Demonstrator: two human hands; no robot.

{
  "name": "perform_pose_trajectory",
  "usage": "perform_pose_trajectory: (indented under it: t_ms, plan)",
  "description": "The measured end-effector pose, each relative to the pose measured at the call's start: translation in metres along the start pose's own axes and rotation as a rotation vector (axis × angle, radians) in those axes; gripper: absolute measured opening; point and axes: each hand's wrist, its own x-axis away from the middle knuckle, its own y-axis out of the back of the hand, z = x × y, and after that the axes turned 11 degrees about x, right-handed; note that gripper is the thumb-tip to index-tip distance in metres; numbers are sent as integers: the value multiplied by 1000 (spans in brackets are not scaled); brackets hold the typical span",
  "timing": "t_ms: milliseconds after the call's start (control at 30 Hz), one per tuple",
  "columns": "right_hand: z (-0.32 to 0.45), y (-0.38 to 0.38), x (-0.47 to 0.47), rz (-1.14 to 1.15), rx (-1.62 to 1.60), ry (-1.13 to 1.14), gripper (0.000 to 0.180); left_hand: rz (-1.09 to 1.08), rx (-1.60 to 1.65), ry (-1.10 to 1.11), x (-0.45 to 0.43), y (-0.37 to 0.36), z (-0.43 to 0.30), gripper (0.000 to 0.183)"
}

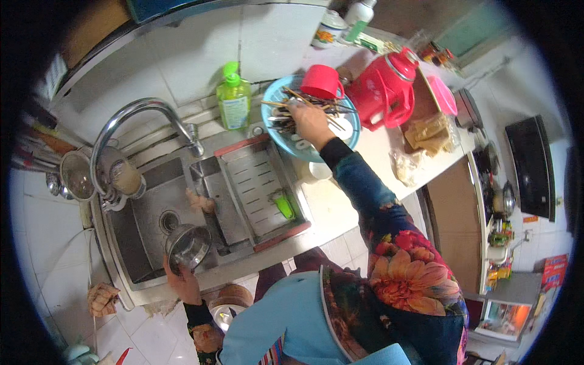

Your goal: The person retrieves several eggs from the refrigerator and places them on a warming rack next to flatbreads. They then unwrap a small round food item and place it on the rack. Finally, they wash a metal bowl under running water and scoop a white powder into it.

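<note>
My left hand (185, 280) grips a round stainless steel bowl (194, 246), tilted over the near edge of the sink (150, 207). At the blue plastic basin (273, 139) on the counter, my right hand (308, 118) reaches in among a heap of chopsticks (285, 125); its fingertips are partly hidden, and whether they hold anything is unclear. A red plastic mug (320, 81) lies on the heap, and white dishes (342, 127) sit under and beside it. A wrinkled brownish cloth or similar item (200, 202) rests on the sink divider.
A chrome faucet (132, 104) arches over the sink's left side. A green soap bottle (233, 100) stands behind a metal drain tray (253, 182) holding a green-handled scrubber (285, 206). Right of the basin are a red thermos (381, 89) and plastic bags (429, 132); a white cup (319, 171) stands in front.
</note>
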Motion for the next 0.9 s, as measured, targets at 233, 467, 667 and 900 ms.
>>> perform_pose_trajectory:
  t_ms: [233,467,667,900]
  plan:
    - [-14,10,-8,-63,-59,94,20,88,-32,-30,14,-40,-36,47]
    - [-70,113,39,-508,-529,-114,15,122,55,-153,55,-87,-48,40]
    - [-151,140,221,-388,-978,-437,25,437,300,186,121,-186,-71,30]
    - [-234,102,488,83,-1326,-903,30,1101,400,503,251,-392,-94,33]
